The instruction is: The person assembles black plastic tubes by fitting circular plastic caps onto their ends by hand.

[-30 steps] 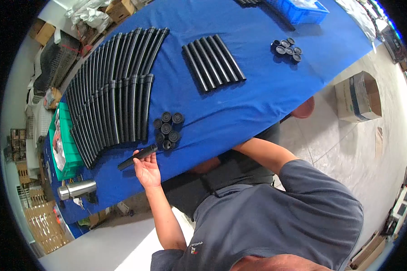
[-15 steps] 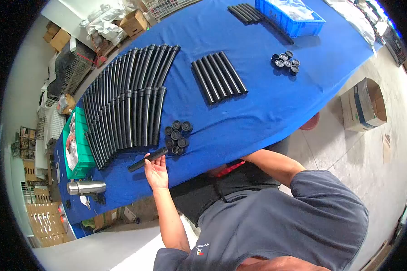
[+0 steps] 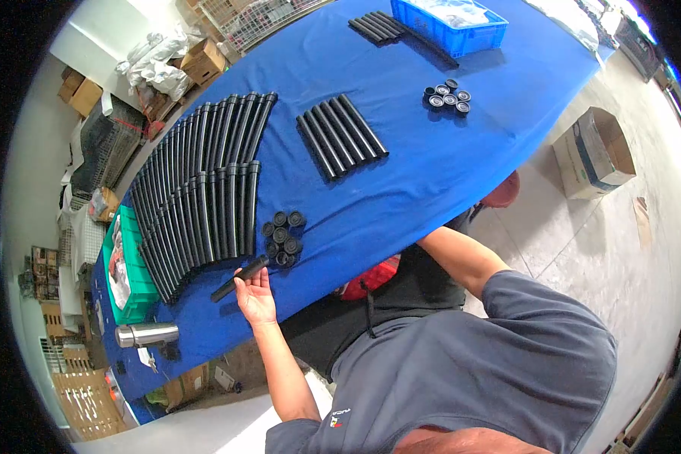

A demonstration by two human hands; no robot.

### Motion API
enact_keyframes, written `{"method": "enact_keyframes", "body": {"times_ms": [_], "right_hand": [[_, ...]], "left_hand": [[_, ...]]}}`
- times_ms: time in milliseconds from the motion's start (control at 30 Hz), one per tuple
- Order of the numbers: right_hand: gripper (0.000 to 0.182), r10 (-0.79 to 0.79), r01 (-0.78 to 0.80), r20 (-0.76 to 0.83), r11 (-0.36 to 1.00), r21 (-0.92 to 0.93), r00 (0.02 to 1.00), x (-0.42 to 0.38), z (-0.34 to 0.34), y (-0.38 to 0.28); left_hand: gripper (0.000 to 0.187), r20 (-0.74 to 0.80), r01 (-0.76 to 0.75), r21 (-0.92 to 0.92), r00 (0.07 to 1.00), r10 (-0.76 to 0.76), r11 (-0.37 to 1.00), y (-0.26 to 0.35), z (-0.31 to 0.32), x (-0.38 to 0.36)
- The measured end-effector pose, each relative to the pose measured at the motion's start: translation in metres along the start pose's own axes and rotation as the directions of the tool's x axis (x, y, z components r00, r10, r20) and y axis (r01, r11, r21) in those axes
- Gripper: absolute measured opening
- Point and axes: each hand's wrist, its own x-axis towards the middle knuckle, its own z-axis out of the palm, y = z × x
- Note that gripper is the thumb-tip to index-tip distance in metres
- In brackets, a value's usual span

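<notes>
My left hand [image 3: 256,300] is closed around a short black tube [image 3: 240,278] at the table's near edge, with the tube slanting across the fingers. Just beyond it lies a cluster of small round black caps [image 3: 281,234]. Two fanned rows of black tubes with collared ends [image 3: 197,181] spread out behind and to the left. My right forearm [image 3: 461,257] reaches below the table edge, and the hand itself is hidden there.
On the blue cloth [image 3: 356,219] lie several plain tubes [image 3: 342,138] and more caps [image 3: 448,98]. A blue crate [image 3: 454,36] stands at the far end. At left are a green crate [image 3: 138,295] and a steel flask [image 3: 147,334]. An open carton [image 3: 594,155] sits on the floor.
The whole view has shifted, so the table's contents appear further left. My left hand keeps the tube near the caps. More red cloth shows beneath the table edge near my right arm.
</notes>
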Motion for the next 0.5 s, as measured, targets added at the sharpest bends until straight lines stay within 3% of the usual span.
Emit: {"method": "enact_keyframes", "body": {"times_ms": [367, 467, 500], "right_hand": [[0.044, -0.265, 0.265, -0.018, 0.961, 0.08, 0.964, -0.002, 0.091, -0.061], [0.042, -0.297, 0.304, -0.09, 0.95, 0.075, 0.951, -0.005, 0.118, -0.069], [0.037, -0.381, 0.393, -0.228, 0.92, 0.008, 0.896, -0.009, 0.126, -0.07]], "left_hand": [[0.034, 0.023, 0.01, 0.013, 1.0, -0.01, 1.0, 0.004, -0.003, -0.002], [0.036, 0.009, 0.009, 0.006, 1.0, -0.009, 1.0, 0.002, -0.004, 0.001], [0.036, -0.008, 0.009, 0.004, 1.0, -0.008, 1.0, 0.003, -0.006, -0.002]]}}
